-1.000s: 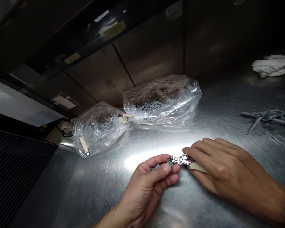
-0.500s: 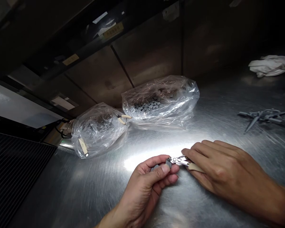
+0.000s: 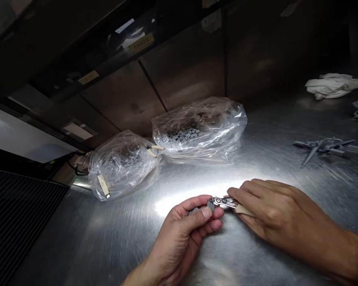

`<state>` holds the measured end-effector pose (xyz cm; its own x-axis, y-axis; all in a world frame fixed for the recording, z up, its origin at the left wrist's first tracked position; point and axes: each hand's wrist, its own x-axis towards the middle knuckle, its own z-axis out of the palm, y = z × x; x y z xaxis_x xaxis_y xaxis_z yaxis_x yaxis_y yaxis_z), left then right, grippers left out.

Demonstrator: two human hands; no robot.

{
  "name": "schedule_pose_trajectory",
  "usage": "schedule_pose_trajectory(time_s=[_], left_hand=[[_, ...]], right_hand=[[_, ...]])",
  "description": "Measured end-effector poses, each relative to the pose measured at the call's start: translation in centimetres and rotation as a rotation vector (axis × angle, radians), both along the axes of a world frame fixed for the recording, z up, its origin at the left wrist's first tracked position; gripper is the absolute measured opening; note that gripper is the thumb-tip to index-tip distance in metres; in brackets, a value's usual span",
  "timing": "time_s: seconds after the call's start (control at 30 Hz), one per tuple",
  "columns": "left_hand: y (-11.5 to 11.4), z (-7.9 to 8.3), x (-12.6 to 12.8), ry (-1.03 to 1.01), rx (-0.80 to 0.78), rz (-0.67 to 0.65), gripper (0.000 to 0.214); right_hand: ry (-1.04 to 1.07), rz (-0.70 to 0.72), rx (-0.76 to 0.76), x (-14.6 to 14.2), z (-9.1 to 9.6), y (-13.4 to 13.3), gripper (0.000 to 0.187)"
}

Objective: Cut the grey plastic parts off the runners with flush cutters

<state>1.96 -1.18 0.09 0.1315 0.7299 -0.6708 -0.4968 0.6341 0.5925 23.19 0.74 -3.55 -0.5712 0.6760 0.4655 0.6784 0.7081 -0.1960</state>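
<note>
Between the thumb and fingers of my left hand [image 3: 185, 230] is a small grey plastic part [image 3: 210, 204], partly hidden by the thumb. My right hand [image 3: 274, 214] is wrapped round the cream handles of a pair of nippers [image 3: 223, 201]. The metal jaws of the nippers meet the top right of the grey part. Whether the jaws bite into it I cannot tell. Both hands are held low over the metal table [image 3: 131, 238].
Behind my hands lie two clear plastic bags with small grey parts, a right bag [image 3: 226, 131] and a left bag [image 3: 137, 174]. Cream-handled pliers [image 3: 153, 150] and a cream cutter [image 3: 103, 185] rest by the left bag. To the right are grey plastic sprues [image 3: 325, 147] and a white cloth [image 3: 332, 85].
The nippers' handles look squeezed slightly closer together. The view has shifted a little, so the things at the right appear further left. Both hands keep their holds.
</note>
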Motion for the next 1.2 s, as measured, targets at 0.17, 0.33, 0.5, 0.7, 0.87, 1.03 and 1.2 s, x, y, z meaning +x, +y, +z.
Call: schedule_pose_trajectory(time_s=[0.17,0.33,0.5,0.7,0.87,1.03,1.2], left_hand=[[-0.2,0.2,0.1,-0.011,0.050,-0.023,0.015],[0.5,0.4,-0.7,0.027,0.081,0.023,0.020],[2.7,0.4,-2.2,0.133,0.184,0.210,0.017],[3.1,-0.5,-2.8,0.080,0.176,0.153,0.006],[2.7,-1.3,-2.8,0.066,0.185,0.084,0.014],[2.5,-1.9,-2.6,0.045,0.178,0.040,0.013],[1.5,-1.2,-1.6,-0.109,0.195,-0.118,0.015]], right_hand=[[0.099,-0.064,-0.011,0.2,0.1,0.9,0.015],[0.331,-0.103,-0.258,0.0,0.0,1.6,0.020],[0.322,0.018,-0.437,-1.5,0.5,1.0,0.011],[0.209,0.034,-0.507,-3.8,1.6,0.3,0.027],[0.251,0.038,-0.512,-5.3,1.0,0.3,0.021],[0.442,0.013,-0.518,-5.1,0.0,0.4,0.008],[0.680,-0.053,-0.525,-4.8,0.4,0.0,0.010]])
